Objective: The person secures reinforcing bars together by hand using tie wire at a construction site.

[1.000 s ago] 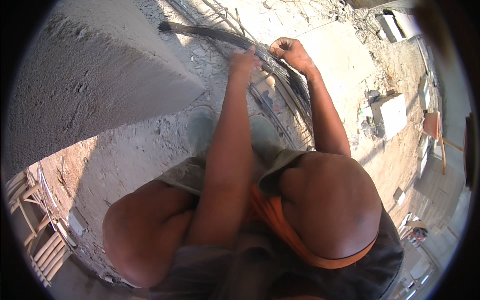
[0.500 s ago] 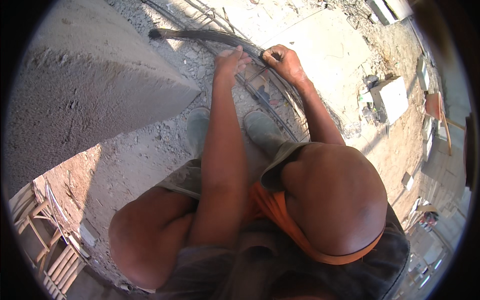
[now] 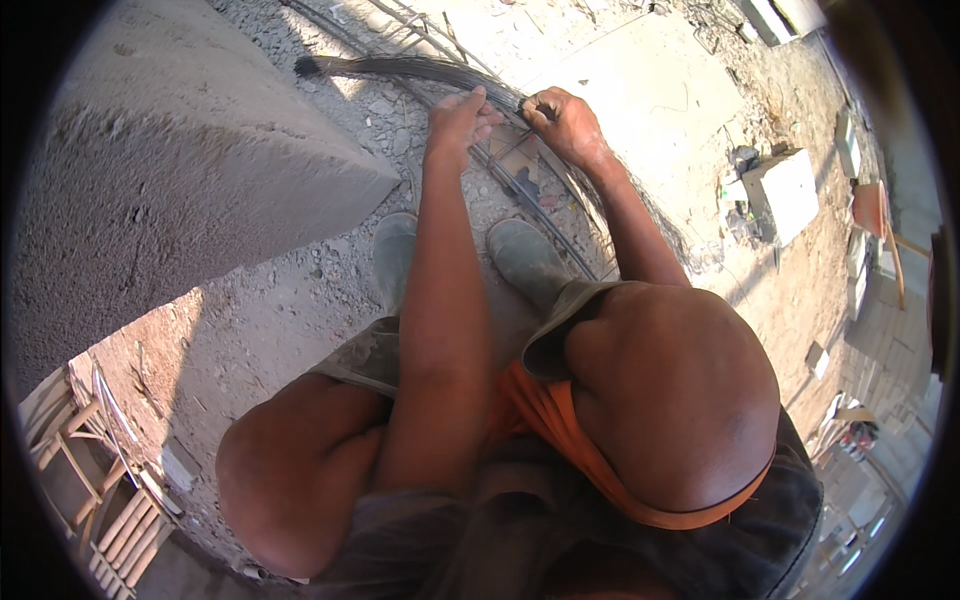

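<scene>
A long bundle of thin dark wire (image 3: 400, 66) curves over the ground ahead of me, its blunt dark end to the left. My right hand (image 3: 566, 125) pinches the bundle at a dark band, thumb and fingers pressed together. Just left of it, my left hand (image 3: 462, 126) is beside the near edge of the bundle. Its fingers are curled in with the thumb on top; whatever thin thing may lie between them is too small to make out. Beneath the bundle lie steel bars tied into a frame (image 3: 515, 182).
A large concrete block (image 3: 230, 190) rises close on my left. My boots (image 3: 525, 255) stand on rubble below the bars. Pale blocks (image 3: 783, 197) sit at the right, and a reddish container (image 3: 868, 208) farther off. Bamboo poles (image 3: 125, 535) lie at lower left.
Almost nothing differs. Both hands have shifted very slightly, staying at the same places by the wire bundle.
</scene>
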### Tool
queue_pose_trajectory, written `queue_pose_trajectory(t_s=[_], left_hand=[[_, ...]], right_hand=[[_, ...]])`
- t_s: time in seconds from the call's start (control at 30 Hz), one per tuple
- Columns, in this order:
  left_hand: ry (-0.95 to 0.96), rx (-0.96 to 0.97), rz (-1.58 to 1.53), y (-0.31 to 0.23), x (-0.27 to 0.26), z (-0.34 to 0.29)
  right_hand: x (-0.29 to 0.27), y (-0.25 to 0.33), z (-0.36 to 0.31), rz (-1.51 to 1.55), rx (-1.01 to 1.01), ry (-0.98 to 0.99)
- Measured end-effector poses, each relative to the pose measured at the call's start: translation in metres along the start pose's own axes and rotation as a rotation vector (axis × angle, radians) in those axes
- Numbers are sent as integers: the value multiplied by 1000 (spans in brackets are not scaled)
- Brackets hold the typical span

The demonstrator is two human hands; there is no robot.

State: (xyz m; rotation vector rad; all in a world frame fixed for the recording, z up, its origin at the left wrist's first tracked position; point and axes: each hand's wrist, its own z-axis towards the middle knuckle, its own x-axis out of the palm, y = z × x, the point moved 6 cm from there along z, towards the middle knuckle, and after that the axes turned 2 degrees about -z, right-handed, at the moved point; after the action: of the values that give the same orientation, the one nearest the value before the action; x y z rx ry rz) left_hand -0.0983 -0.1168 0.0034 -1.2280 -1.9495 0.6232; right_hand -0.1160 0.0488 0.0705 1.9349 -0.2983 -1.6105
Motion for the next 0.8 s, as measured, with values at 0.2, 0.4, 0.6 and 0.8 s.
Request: queue_pose_trajectory(t_s=[0.2, 0.4, 0.6, 0.8], left_hand=[[-5, 3, -32, 2, -1, 1], [77, 15, -90, 1, -3, -1], [105, -18, -81, 0, -6, -1], [130, -3, -207, -1, -10, 0]], right_hand=[[-3, 9, -3, -27, -64, 55], [0, 25, -14, -178, -62, 33], [9, 27, -26, -330, -46, 100], [5, 8, -56, -152, 185, 301]])
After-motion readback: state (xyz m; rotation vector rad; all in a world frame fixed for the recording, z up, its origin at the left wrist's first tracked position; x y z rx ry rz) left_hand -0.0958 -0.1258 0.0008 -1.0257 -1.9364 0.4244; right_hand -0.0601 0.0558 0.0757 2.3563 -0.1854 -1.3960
